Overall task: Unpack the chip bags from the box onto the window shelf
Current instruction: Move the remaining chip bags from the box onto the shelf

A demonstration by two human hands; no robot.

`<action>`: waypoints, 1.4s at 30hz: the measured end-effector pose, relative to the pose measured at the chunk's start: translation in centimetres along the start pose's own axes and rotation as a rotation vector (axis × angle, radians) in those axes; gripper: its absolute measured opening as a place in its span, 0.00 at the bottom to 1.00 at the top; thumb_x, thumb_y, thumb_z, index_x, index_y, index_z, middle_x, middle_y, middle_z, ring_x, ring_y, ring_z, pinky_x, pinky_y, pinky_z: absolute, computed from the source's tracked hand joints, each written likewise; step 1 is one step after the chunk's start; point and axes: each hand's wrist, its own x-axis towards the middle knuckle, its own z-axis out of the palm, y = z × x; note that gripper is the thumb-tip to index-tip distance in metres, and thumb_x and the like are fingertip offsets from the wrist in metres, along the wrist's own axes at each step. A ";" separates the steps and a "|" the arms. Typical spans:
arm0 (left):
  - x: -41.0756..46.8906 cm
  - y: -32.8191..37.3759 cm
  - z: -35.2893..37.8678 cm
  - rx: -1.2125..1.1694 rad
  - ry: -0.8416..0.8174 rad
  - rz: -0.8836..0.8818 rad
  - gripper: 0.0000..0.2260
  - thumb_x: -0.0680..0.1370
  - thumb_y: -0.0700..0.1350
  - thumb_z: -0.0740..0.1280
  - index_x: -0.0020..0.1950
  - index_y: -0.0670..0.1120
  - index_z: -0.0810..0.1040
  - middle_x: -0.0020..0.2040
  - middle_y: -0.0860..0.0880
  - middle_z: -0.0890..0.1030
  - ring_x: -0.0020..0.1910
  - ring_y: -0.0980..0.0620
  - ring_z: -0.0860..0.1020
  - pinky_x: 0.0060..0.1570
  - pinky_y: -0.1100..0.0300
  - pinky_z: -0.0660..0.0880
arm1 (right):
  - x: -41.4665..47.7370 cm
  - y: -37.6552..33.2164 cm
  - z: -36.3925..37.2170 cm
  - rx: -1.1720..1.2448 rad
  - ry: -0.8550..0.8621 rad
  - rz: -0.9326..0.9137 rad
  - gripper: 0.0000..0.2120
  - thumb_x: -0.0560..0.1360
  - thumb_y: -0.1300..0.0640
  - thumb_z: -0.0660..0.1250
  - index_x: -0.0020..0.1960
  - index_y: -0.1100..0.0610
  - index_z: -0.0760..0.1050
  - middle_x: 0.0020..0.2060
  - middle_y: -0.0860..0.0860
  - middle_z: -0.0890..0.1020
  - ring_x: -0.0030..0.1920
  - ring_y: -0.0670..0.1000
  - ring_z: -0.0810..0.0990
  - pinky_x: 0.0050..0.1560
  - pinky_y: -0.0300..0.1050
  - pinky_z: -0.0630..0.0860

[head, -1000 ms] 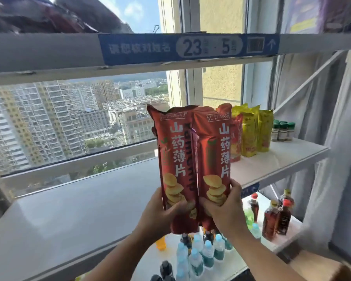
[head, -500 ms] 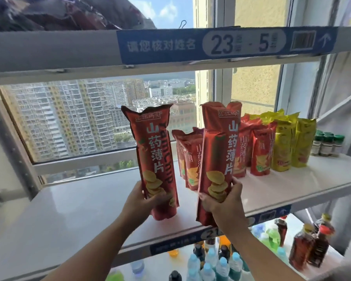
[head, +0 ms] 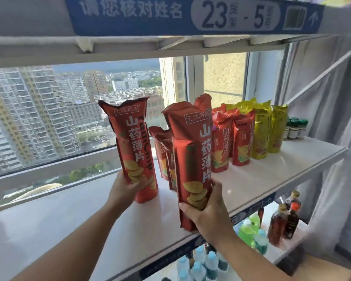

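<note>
1. The left hand (head: 126,188) covers the lower left side of the left chip bag (head: 131,138), and the right hand (head: 210,214) hides the lower right of the right chip bag (head: 192,157). Whether either bag's base touches the window shelf (head: 79,230) cannot be told.
2. Two more red bags (head: 163,148) stand behind the right chip bag, half hidden by it. The small jars (head: 296,127) at the far end are too blurred to read. The bottles (head: 282,223) on the lower shelf are partly cut off by the window shelf's front edge.
3. Both held bags are red, with 山药薄片 in large white characters above a picture of stacked crisps. A small boxed brand line at the top begins 汇江. The letters "CHIP" run sideways on the left bag.
4. The blue sign (head: 190,15) on the shelf above reads 请您核对姓名, then "23" and "5" with small blurred characters.
5. Further right stand a row of red bags (head: 234,138) and then yellow bags (head: 268,130), their print unreadable.
6. Both forearms reach up from below. The left hand's fingers and thumb wrap the left bag low down, holding it upright over the middle of the shelf. The right hand grips the right bag near its base, at the shelf's front edge and tilted slightly.
</note>
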 end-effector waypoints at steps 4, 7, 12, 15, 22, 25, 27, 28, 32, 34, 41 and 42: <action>2.8 -1.3 -0.1 -0.028 -0.011 0.022 0.22 0.70 0.43 0.80 0.61 0.51 0.79 0.50 0.54 0.87 0.45 0.58 0.85 0.37 0.61 0.78 | -0.1 -1.0 2.0 -0.051 0.046 -0.005 0.40 0.62 0.45 0.79 0.65 0.39 0.58 0.60 0.42 0.74 0.58 0.44 0.78 0.54 0.37 0.75; 4.2 -2.2 -0.3 -0.062 -0.042 0.022 0.22 0.70 0.42 0.81 0.61 0.50 0.79 0.52 0.52 0.87 0.50 0.53 0.86 0.48 0.54 0.82 | 0.1 -1.8 4.0 -0.089 0.093 -0.013 0.42 0.62 0.48 0.80 0.68 0.42 0.59 0.59 0.44 0.68 0.59 0.45 0.74 0.58 0.39 0.73; 4.2 -2.6 -1.2 -0.084 -0.075 0.022 0.18 0.71 0.40 0.79 0.57 0.48 0.78 0.45 0.56 0.87 0.43 0.63 0.85 0.41 0.67 0.81 | 0.5 -3.1 7.8 -0.138 0.150 0.001 0.44 0.64 0.50 0.81 0.71 0.46 0.59 0.59 0.46 0.63 0.60 0.47 0.70 0.58 0.34 0.68; 3.2 -3.2 -2.6 -0.011 -0.082 -0.023 0.30 0.70 0.51 0.79 0.69 0.49 0.72 0.59 0.54 0.82 0.55 0.61 0.81 0.50 0.62 0.79 | 0.8 -3.4 9.9 -0.165 0.168 -0.016 0.44 0.65 0.51 0.81 0.72 0.46 0.58 0.59 0.46 0.61 0.60 0.46 0.68 0.58 0.30 0.65; 0.4 -4.3 -6.1 0.203 -0.039 -0.023 0.20 0.77 0.46 0.72 0.67 0.44 0.75 0.61 0.47 0.78 0.54 0.52 0.78 0.51 0.62 0.73 | 2.9 -3.3 12.2 -0.220 0.230 0.010 0.46 0.60 0.41 0.80 0.73 0.48 0.63 0.64 0.49 0.70 0.65 0.52 0.72 0.67 0.57 0.75; -0.9 -4.5 -7.2 0.258 -0.042 -0.009 0.13 0.78 0.42 0.69 0.63 0.46 0.77 0.56 0.49 0.79 0.48 0.57 0.78 0.43 0.68 0.71 | 3.3 -3.2 12.9 -0.207 0.223 0.028 0.46 0.60 0.42 0.81 0.73 0.47 0.63 0.64 0.50 0.70 0.64 0.53 0.72 0.65 0.57 0.76; -1.7 -4.4 -7.4 0.266 -0.045 -0.013 0.11 0.78 0.42 0.68 0.61 0.48 0.77 0.52 0.50 0.80 0.46 0.58 0.78 0.40 0.70 0.70 | 3.4 -3.3 13.3 -0.194 0.214 0.025 0.46 0.60 0.43 0.81 0.71 0.46 0.62 0.64 0.50 0.68 0.65 0.54 0.72 0.65 0.57 0.76; -2.1 -4.4 -7.4 0.270 -0.045 -0.014 0.10 0.78 0.42 0.67 0.59 0.49 0.77 0.51 0.51 0.80 0.46 0.58 0.78 0.39 0.70 0.70 | 3.4 -3.4 13.4 -0.194 0.207 0.028 0.45 0.60 0.43 0.81 0.70 0.45 0.61 0.64 0.50 0.68 0.65 0.55 0.72 0.65 0.57 0.76; -3.8 -3.6 -7.0 0.288 -0.056 -0.002 0.08 0.79 0.43 0.67 0.57 0.51 0.77 0.48 0.53 0.79 0.43 0.58 0.78 0.38 0.69 0.70 | 3.3 -3.5 13.0 -0.182 0.174 0.077 0.47 0.57 0.36 0.80 0.69 0.44 0.61 0.64 0.48 0.71 0.63 0.53 0.75 0.62 0.57 0.79; -4.6 -3.2 -6.4 0.307 -0.058 0.011 0.07 0.79 0.43 0.67 0.56 0.51 0.77 0.46 0.53 0.79 0.42 0.57 0.77 0.37 0.68 0.69 | 2.6 -3.3 12.4 -0.195 0.148 0.088 0.46 0.58 0.34 0.79 0.69 0.45 0.62 0.63 0.47 0.71 0.63 0.51 0.76 0.62 0.55 0.80; -8.2 -0.1 -0.8 0.314 -0.123 0.076 0.02 0.78 0.46 0.68 0.46 0.52 0.79 0.39 0.54 0.80 0.39 0.56 0.78 0.37 0.64 0.71 | -1.2 -2.1 5.0 -0.313 0.107 0.135 0.22 0.76 0.47 0.70 0.66 0.57 0.74 0.58 0.51 0.74 0.60 0.53 0.76 0.61 0.46 0.74; -8.8 0.5 0.5 0.312 -0.148 0.085 0.04 0.78 0.46 0.69 0.44 0.53 0.79 0.40 0.55 0.81 0.40 0.56 0.79 0.38 0.64 0.72 | -1.8 -1.8 3.4 -0.295 0.101 0.142 0.17 0.77 0.48 0.69 0.62 0.56 0.77 0.55 0.50 0.77 0.57 0.52 0.78 0.58 0.45 0.74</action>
